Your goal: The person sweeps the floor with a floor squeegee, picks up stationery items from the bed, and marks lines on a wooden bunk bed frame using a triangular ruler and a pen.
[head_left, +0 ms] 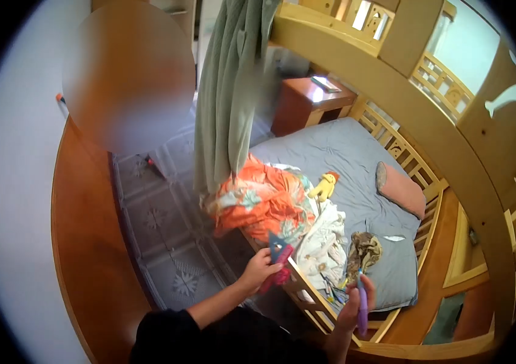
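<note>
With 12 o'clock as the top of your view, your right hand (353,303) is gripping a slim purple pen-like stick with a light-blue upper end (363,309). Its long axis is running from 12 to 6 o'clock. From this hand, the loose heap of thin, many-coloured pen-like sticks (334,293) is lying near, at 10 o'clock, inside the pale wooden bed rail (308,287). From your left hand (259,269) the heap is lying farther, between 3 and 4 o'clock, so the right hand is the nearer one.

Your left hand is holding a bright pink, lumpy long object (281,274), its axis going from 1 to 7 o'clock, together with a blue-grey flat triangular piece (276,245), which is pointing up. What the pink object is, you cannot tell.

Your left forearm is coming from 8 o'clock; your right wrist is coming from 7 o'clock, fingers bending around the stick. At 12 o'clock from this hand, a crumpled brown patterned cloth (365,249) is resting on the bed with grey sheet (346,145).
</note>
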The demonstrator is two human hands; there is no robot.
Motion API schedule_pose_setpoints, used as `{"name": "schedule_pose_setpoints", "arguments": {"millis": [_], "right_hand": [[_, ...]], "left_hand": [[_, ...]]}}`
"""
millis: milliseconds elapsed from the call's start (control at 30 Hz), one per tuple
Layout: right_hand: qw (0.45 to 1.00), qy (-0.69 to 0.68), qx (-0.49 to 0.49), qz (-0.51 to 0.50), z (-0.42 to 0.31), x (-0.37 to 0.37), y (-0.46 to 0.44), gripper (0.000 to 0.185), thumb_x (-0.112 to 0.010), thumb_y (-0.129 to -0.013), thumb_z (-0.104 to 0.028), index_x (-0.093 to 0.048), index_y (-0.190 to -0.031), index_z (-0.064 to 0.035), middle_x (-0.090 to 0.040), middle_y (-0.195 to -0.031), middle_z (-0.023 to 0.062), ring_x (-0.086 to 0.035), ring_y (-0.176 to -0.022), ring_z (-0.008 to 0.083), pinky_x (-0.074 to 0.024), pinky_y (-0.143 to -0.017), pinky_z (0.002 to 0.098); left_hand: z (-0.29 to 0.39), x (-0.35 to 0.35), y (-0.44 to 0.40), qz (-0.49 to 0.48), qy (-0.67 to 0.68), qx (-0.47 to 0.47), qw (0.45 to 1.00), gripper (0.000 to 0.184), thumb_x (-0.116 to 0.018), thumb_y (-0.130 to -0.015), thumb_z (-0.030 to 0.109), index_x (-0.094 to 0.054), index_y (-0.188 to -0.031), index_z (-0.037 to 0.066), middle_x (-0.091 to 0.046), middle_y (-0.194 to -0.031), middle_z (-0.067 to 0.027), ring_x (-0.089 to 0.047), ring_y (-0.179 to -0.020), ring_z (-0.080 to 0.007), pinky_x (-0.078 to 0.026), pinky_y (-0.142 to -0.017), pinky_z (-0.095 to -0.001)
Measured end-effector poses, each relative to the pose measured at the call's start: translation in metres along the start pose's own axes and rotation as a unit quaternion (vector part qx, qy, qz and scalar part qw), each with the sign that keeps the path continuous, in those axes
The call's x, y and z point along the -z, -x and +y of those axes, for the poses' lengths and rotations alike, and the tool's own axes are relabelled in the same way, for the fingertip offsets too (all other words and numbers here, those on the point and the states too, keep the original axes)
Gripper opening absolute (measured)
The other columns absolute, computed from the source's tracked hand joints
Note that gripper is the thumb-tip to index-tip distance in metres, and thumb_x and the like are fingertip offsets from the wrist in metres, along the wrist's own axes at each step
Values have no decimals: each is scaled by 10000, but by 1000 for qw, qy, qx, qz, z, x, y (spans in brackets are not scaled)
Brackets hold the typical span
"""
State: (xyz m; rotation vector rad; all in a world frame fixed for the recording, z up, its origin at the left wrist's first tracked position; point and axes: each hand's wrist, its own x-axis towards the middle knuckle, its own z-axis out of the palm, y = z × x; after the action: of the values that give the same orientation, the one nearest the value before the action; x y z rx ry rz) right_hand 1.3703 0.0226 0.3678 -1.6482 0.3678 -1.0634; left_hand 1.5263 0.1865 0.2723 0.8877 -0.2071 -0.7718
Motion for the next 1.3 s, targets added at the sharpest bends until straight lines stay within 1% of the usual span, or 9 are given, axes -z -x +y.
{"name": "schedule_pose_setpoints", "arguments": {"millis": [300, 400, 600, 733, 767, 900, 1000, 1200, 1300], "right_hand": [[997, 52, -41, -29, -3, -110, -5, 264, -572, -816, -58, -593, -1072, 4, -566, -796, 20, -521, -687, 79, -423, -639, 204], [991, -6, -133, -24, -13, -119, 1, 251, -564, -843, -65, -589, -1081, 12, -564, -865, 33, -520, -761, 87, -427, -684, 215], [989, 42, -115, 80, -2, -96, 27, 259, -580, -839, -83, -604, -1090, -20, -563, -761, -3, -509, -680, 56, -415, -623, 185], [974, 84, -118, 175, -4, -51, 55, 249, -569, -846, -68, -604, -1090, -30, -567, -757, 1, -508, -678, 58, -423, -621, 193], [969, 80, -116, 203, -3, -40, 64, 250, -570, -845, -65, -603, -1090, -27, -568, -760, 1, -508, -679, 58, -423, -620, 195], [930, 33, -156, 331, -3, 12, 117, 245, -575, -840, -62, -602, -1080, -22, -576, -782, 4, -518, -693, 57, -437, -628, 201], [887, 15, -171, 430, -8, 50, 159, 248, -573, -837, -57, -602, -1082, -27, -586, -798, 16, -527, -687, 61, -450, -638, 204], [806, -8, -158, 570, -10, 119, 236, 233, -559, -849, -72, -596, -1070, -10, -561, -766, 14, -510, -668, 61, -434, -640, 195], [778, -7, -159, 608, -11, 146, 264, 236, -555, -858, -77, -584, -1077, 7, -557, -757, 22, -509, -667, 70, -435, -646, 204]], "left_hand": [[82, 65, 29, 29, 38, -9, 999, 433, -604, -849, -2, -437, -1248, 10, -556, -1005, -74, -607, -855, -166, -535, -741, -306], [83, 62, 41, 21, 32, 38, 999, 352, -590, -875, 42, -471, -1204, 2, -564, -942, -62, -592, -770, -147, -528, -692, -283], [65, 54, 44, -35, 36, 251, 967, 291, -547, -930, 215, -516, -1110, -11, -563, -799, -41, -545, -668, -128, -496, -692, -290], [38, 26, 35, -116, 24, 306, 944, 372, -535, -932, 228, -463, -1181, -39, -585, -1030, -117, -555, -775, -137, -480, -730, -301], [25, 30, 27, -176, 27, 338, 924, 451, -545, -915, 168, -378, -1284, -28, -533, -1208, -174, -556, -831, -150, -478, -740, -302], [-10, -25, 26, -276, -80, 355, 890, 547, -544, -864, 32, -286, -1343, -25, -464, -1306, -237, -584, -849, -189, -501, -757, -313], [-41, -53, 30, -294, -122, 420, 849, 468, -532, -872, 22, -340, -1297, -19, -469, -1298, -247, -614, -877, -219, -524, -792, -354], [-132, -106, 54, -311, -214, 412, 830, 313, -546, -907, 74, -483, -1207, 10, -615, -1117, -182, -636, -872, -204, -524, -793, -342], [-177, -120, 60, -347, -331, 320, 817, 270, -603, -898, 130, -576, -1134, 2, -631, -862, -62, -606, -752, -120, -500, -675, -271]]}}
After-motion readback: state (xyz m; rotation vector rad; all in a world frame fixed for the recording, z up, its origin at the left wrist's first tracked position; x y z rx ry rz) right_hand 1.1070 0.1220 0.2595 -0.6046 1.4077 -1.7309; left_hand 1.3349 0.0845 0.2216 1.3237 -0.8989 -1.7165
